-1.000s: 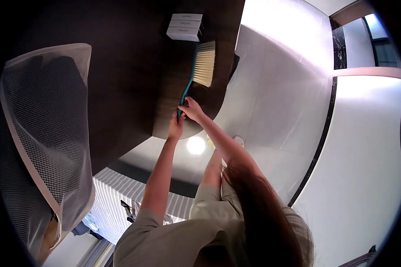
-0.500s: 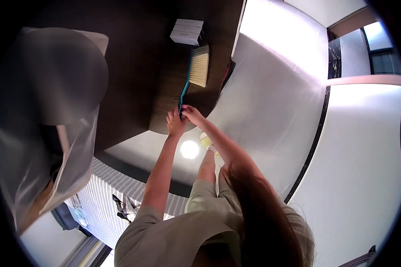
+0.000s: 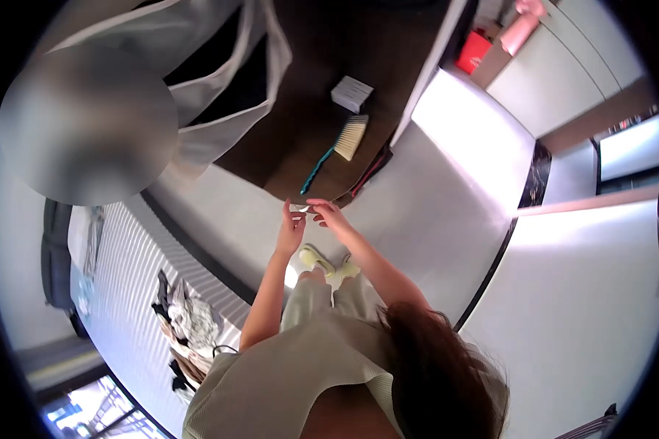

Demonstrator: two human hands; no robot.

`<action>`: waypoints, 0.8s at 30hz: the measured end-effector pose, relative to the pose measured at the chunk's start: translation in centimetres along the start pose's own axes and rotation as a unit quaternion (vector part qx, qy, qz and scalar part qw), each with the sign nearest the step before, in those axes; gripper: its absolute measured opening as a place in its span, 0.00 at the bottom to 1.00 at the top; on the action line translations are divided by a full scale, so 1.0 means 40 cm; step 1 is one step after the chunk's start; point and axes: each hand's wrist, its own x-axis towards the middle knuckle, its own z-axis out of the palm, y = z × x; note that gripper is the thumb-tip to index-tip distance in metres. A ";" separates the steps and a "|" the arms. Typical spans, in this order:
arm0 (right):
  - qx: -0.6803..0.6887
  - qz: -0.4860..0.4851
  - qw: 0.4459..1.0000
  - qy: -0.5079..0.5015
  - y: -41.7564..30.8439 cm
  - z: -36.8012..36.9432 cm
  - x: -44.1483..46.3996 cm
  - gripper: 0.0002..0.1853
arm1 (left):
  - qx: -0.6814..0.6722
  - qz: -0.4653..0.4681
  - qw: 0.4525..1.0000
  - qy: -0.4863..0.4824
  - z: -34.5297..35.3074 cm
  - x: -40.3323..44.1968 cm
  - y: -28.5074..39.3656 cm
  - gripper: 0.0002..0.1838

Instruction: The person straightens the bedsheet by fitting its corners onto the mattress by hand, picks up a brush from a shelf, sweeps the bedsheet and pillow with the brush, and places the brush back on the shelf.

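Observation:
A brush (image 3: 349,139) with pale bristles and a teal handle lies on the dark wooden surface (image 3: 285,157). Its handle end is just beyond my hands, touched by neither. Both hands are close together at the surface's rounded edge, with a small white item (image 3: 303,210) between them. My left hand (image 3: 291,225) has its fingers bent at the item's left side. My right hand (image 3: 328,214) is curled at its right side; what its fingers grip is too small to make out. A white box stack (image 3: 352,94) sits beyond the bristles.
Pale mesh fabric (image 3: 227,132) hangs at the upper left, beside a blurred round shape. A striped bed (image 3: 135,271) with crumpled clothes (image 3: 192,318) is at the lower left. Light shoes (image 3: 316,259) are on the floor below my hands. A red bag (image 3: 474,51) stands at the upper right.
Both hands have let go of the brush handle and drawn back to the surface's edge. A small white item now shows between them. The view has turned, bringing more of the bed and floor into sight.

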 end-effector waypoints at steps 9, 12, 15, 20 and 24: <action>-0.063 0.053 0.989 -0.125 -0.026 0.172 -0.065 0.14 | 0.030 0.021 0.988 0.147 -0.210 -0.220 0.042 0.27; -0.119 0.057 0.978 -0.160 -0.027 0.248 -0.061 0.15 | 0.026 -0.002 0.980 0.195 -0.279 -0.289 0.016 0.24; -0.131 0.052 0.975 -0.171 -0.029 0.332 -0.069 0.16 | -0.005 0.000 0.973 0.232 -0.343 -0.343 -0.023 0.22; -0.157 0.076 0.968 -0.180 0.035 0.465 -0.053 0.17 | -0.034 0.012 0.963 0.267 -0.433 -0.440 -0.074 0.19; -0.179 0.085 0.962 -0.186 0.082 0.571 -0.056 0.15 | -0.056 -0.008 0.955 0.291 -0.522 -0.521 -0.104 0.18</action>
